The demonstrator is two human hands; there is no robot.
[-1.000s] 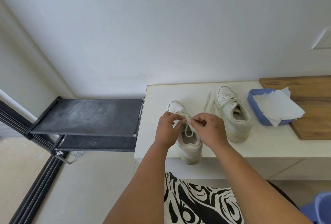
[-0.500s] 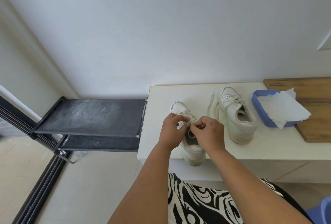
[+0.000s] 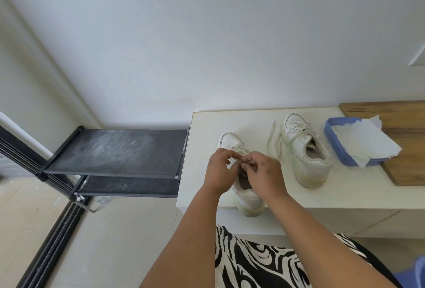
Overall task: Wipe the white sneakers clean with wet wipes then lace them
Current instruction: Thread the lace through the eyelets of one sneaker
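With both hands bunched up over the near sneaker (image 3: 247,192), most of its tongue and lacing is hidden, so only the toe and the heel poke out either side. That shoe sits toe-away on the white tabletop (image 3: 207,126), and its heel hangs a bit past the front edge. The left hand (image 3: 219,171) and right hand (image 3: 264,172) meet fingertip to fingertip right above the eyelets, each grip pinched narrow on the lace (image 3: 236,146); the exact strand between the fingers is too small to make out, but a bit of lace runs out from under them toward the toe.

The second sneaker (image 3: 305,152) stands to the right, well apart from the hands, its laces loose and one end trailing onto the tabletop on its left side. Just beside it on the right is a blue tray (image 3: 331,136) with a white wipe (image 3: 365,141) draped over it, partly resting on a wooden board (image 3: 404,172).

Left of the tabletop there's a dusty black shoe rack (image 3: 115,152), butted close to its left edge. Bare tabletop between the two shoes and behind them up to the wall.
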